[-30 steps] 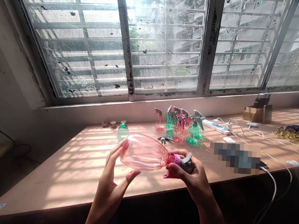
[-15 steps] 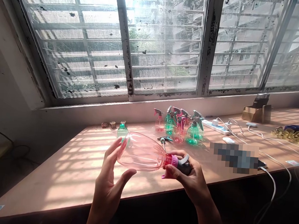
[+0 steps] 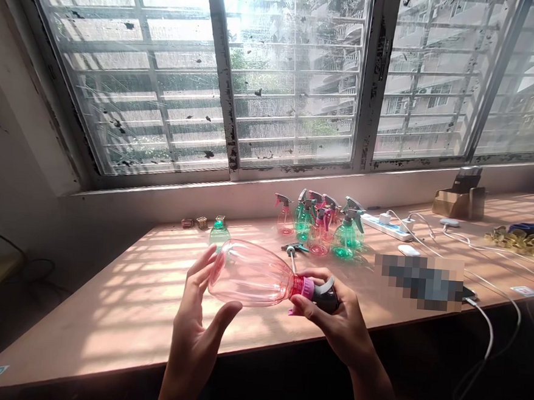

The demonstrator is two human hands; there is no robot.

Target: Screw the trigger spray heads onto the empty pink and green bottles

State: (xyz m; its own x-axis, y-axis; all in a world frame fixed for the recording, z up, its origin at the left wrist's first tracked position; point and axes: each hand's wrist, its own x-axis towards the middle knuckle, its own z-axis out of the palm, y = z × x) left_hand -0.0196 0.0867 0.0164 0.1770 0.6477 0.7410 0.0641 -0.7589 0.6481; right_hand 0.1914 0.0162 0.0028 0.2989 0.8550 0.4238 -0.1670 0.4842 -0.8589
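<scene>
A clear pink spray bottle (image 3: 250,275) is held on its side above the table, with its base toward the left. My right hand (image 3: 339,315) is closed around its grey and pink trigger head and the collar at the neck. At the base end, my left hand (image 3: 201,317) cups the bottle, its fingers behind the bottom and its thumb along the lower side. Just behind lies a loose spray head (image 3: 294,249) with a thin tube. Farther left stands a green bottle (image 3: 220,228) without a spray head, partly hidden by the pink one.
Several pink and green spray bottles (image 3: 320,228) stand by the wall under the window. To the right are a power strip (image 3: 386,226) with white cables, a blurred-out phone (image 3: 468,293), a cardboard holder (image 3: 457,203) and gold-coloured pieces (image 3: 520,244). The table (image 3: 126,312) ends at the front.
The pink spray bottle has turned and tilted slightly in my hands, its neck shifting a little to the left. My grip looks the same.
</scene>
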